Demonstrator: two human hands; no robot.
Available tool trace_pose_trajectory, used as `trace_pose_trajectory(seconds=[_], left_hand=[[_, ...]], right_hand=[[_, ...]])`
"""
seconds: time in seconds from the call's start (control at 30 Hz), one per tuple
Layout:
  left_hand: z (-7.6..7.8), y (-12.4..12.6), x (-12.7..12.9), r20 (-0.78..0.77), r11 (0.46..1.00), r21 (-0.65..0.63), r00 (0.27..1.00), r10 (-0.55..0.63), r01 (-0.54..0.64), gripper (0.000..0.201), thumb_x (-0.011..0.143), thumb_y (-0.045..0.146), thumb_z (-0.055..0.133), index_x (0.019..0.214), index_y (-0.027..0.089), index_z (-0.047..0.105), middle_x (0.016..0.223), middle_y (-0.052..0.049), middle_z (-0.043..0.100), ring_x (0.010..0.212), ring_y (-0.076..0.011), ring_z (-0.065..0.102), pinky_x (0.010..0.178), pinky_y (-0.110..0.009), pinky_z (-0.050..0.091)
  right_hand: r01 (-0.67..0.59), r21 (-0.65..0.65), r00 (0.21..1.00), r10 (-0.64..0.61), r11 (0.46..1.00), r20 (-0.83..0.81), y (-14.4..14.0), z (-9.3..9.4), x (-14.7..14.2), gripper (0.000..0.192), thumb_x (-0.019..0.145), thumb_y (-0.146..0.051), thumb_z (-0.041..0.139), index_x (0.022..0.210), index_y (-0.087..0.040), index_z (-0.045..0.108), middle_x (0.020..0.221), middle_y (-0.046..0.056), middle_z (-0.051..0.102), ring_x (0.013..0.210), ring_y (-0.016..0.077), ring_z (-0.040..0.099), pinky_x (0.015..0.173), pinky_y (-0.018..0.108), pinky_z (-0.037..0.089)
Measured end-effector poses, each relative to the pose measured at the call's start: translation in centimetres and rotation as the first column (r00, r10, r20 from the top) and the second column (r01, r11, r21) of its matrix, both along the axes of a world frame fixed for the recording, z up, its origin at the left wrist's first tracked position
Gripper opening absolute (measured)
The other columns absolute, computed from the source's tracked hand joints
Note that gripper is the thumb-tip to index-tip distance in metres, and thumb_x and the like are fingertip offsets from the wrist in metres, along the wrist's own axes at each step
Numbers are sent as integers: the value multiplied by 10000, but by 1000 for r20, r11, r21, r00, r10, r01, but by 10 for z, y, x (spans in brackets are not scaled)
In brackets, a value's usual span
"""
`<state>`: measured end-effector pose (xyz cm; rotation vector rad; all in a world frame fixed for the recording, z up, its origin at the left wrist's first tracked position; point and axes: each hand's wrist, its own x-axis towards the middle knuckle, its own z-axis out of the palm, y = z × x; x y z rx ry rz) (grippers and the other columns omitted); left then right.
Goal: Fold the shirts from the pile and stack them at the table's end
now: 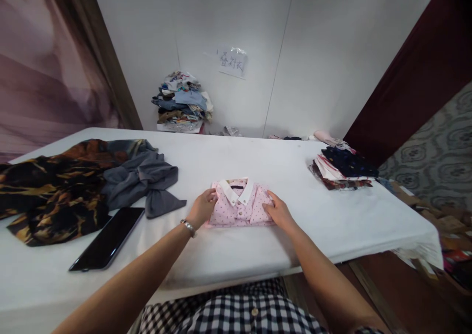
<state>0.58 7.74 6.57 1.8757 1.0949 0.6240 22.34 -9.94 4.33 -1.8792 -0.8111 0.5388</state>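
A small pink dotted shirt (239, 205) with a white collar lies folded into a neat rectangle on the white table (258, 162). My left hand (202, 207), with a watch on its wrist, grips the shirt's left edge. My right hand (277, 209) grips the right edge. Both hands rest on the cloth at table level.
A dark phone or tablet (108, 238) lies at the left front. Beside it are a black-and-gold garment (55, 186) and a grey one (143, 179). A stack of folded clothes (342, 169) sits at the right. Another clothes pile (182, 103) stands by the back wall.
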Motion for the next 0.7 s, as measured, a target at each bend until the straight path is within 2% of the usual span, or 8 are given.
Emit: trace_pose_trajectory(seconds=[0.1,0.27,0.33,0.4,0.47,0.53,0.6,0.7], left_hand=[[-4,3,2,1,998,49,999,-38,38,409,800,191,487,1193,202,597,1057,-61,727,982,-192,668,821,-273,505],[-12,18,-10,-126,1000,15,992,24,-22,334,772,158,512,1078,164,647,952,-77,735,831,-200,684,739,-287,516],[-7,18,-15,-98,994,61,990,100,-94,377,844,273,479,1188,167,589,1089,-101,701,910,-214,673,776,-320,521],[-1,12,-15,-33,974,209,995,99,-90,422,897,371,422,1250,176,546,1234,-118,637,1073,-231,624,873,-355,508],[1,2,-10,-26,904,426,999,-21,31,452,917,423,400,1271,176,535,1356,-128,557,1246,-244,517,1016,-399,437],[-6,-7,-2,-161,807,553,977,-140,207,500,915,461,417,1307,165,513,1455,-141,457,1371,-269,375,1128,-465,302],[-20,-12,6,-349,779,519,919,-183,352,568,908,493,428,1362,154,466,1500,-156,390,1418,-302,285,1153,-533,218],[-43,-11,12,-497,804,413,845,-196,429,634,910,523,401,1423,151,394,1535,-162,322,1443,-317,216,1145,-571,197]], right_hand=[[12,19,983,-16,1000,182,5,-8,-2,542,788,-308,555,1321,-209,550,1019,44,701,919,205,636,863,337,483],[-1,-155,904,67,988,423,-1,-19,5,454,799,-261,533,1248,-233,595,1181,82,657,1061,249,611,944,405,464],[-2,-89,832,51,996,552,-3,-16,3,453,826,-276,508,1269,-207,576,1300,119,582,1192,275,539,1003,444,430],[-53,12,746,32,999,665,-2,-8,-3,460,865,-296,472,1307,-187,541,1423,138,472,1323,283,422,1073,477,366],[-132,25,686,73,991,724,3,0,-11,484,907,-337,436,1366,-192,483,1514,122,360,1411,270,295,1123,490,294],[-190,-111,673,212,976,709,11,3,-19,545,925,-407,421,1424,-190,414,1563,103,272,1455,269,189,1150,504,226],[-222,-319,689,380,921,617,20,-1,-24,622,927,-478,401,1463,-165,354,1580,104,221,1467,278,142,1161,517,168],[-233,-496,705,496,837,506,28,-14,-26,678,934,-525,348,1496,-151,286,1588,94,181,1473,259,118,1171,498,105]])
